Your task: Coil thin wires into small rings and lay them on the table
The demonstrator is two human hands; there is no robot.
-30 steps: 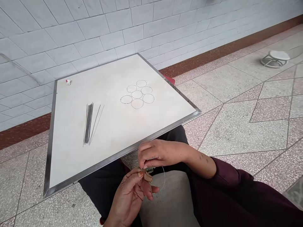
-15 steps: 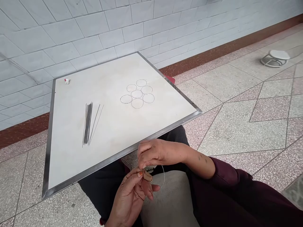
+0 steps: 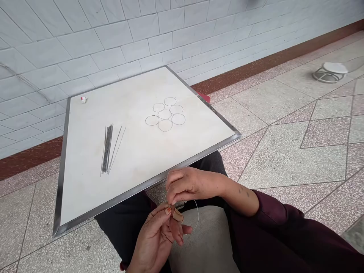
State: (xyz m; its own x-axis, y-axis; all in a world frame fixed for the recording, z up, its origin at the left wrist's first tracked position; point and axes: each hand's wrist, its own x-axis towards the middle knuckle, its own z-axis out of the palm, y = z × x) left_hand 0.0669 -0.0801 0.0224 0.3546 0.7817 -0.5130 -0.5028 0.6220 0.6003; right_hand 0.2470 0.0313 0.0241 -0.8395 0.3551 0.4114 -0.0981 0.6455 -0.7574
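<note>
A thin wire (image 3: 198, 214) curves below my right hand, bent into part of a loop above my lap. My left hand (image 3: 159, 231) pinches it between thumb and forefinger, with a tan wrap (image 3: 178, 215) around one finger. Just above, my right hand (image 3: 183, 185) is closed, its fingertips pinching the wire close to the left thumb. The wire's ends are mostly hidden by the fingers. On the white table (image 3: 136, 151) lie several wire rings (image 3: 165, 125) touching one another in a cluster. Left of them rests a bundle of straight dark wires (image 3: 107, 149), with a few loose ones beside it.
A small white and red object (image 3: 83, 99) sits in the table's far left corner. The table's metal edge (image 3: 125, 195) runs just beyond my hands. A tiled wall (image 3: 113, 41) stands behind. A white stool (image 3: 331, 72) is on the floor at far right.
Both hands keep their pinch on the wire with only slight finger movement. The view has shifted a little, so the table and the things on it appear slightly moved.
</note>
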